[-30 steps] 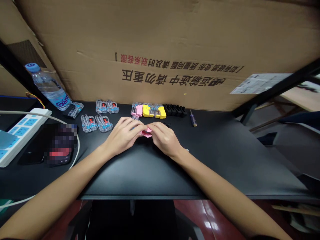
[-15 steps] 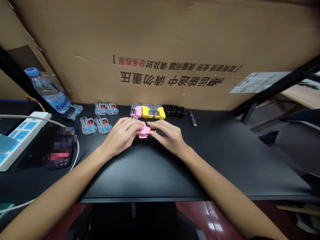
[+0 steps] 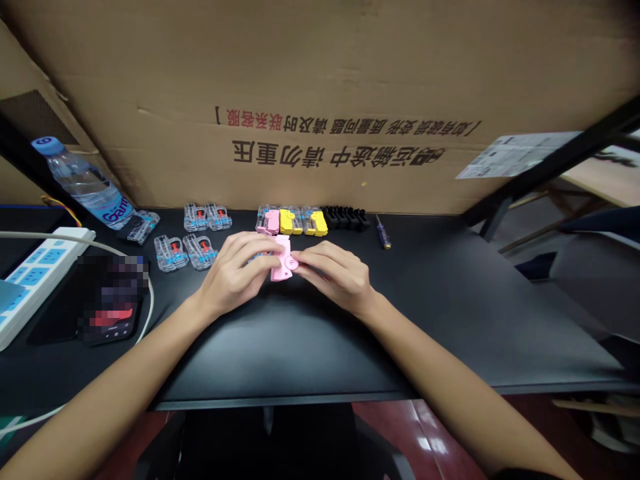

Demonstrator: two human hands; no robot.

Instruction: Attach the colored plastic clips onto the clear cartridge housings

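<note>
A pink plastic clip (image 3: 281, 261) stands lengthwise between my hands, its top end near a small round knob. My left hand (image 3: 234, 268) grips it from the left, and a transparent piece with blue marks shows under those fingers. My right hand (image 3: 336, 277) presses its fingertips against the clip's right side. Just behind my left hand lie several transparent housings (image 3: 200, 251) with red and blue inner parts. Farther back stand pink-capped and yellow-capped housings (image 3: 293, 222), with a row of black pieces (image 3: 345, 217) beside them.
A small purple-handled screwdriver (image 3: 383, 235) lies on the black desk (image 3: 440, 320). At the left are a water bottle (image 3: 83, 183), a white power strip (image 3: 45, 280) and a phone (image 3: 110, 300) with a pale cable. A large cardboard sheet (image 3: 320, 87) stands behind.
The pink clip has turned to stand lengthwise and sits slightly farther left. My fingers have closed in around it. The whole view has drifted slightly.
</note>
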